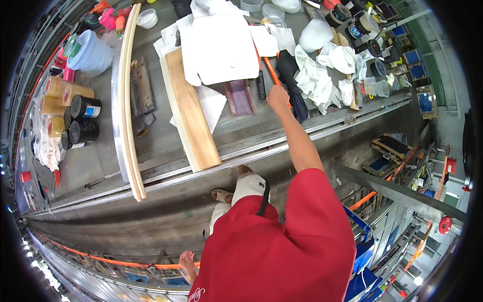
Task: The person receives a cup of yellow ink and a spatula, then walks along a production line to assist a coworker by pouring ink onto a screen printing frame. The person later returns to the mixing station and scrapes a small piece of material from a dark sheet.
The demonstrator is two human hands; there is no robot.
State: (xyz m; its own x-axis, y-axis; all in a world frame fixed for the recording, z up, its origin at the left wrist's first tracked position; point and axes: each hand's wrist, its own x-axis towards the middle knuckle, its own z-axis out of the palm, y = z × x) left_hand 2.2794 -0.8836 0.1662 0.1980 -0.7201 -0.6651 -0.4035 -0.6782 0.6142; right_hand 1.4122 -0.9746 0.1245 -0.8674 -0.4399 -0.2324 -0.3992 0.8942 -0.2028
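Note:
My right hand (277,97) is closed around the lower end of a long orange handle (271,72) at the table's near side. Just left of it lies a black grip (261,85); to its right is a bundle of dark cloth (292,83). Down by my side, away from the table, is my left hand (187,259), small in view, its fingers loosely bent and apart with nothing visible in them. A white sheet-like panel (219,48) and a purple-stained shallow tray (240,97) lie left of the orange handle.
A wooden board (193,116) reaches the table's near edge. Long pale strips (126,100) overhang that edge further left. Tape rolls (54,105), black jars (84,107) and a blue bucket (90,53) stand far left. Crumpled white cloths (316,80) and several tubs fill the right side.

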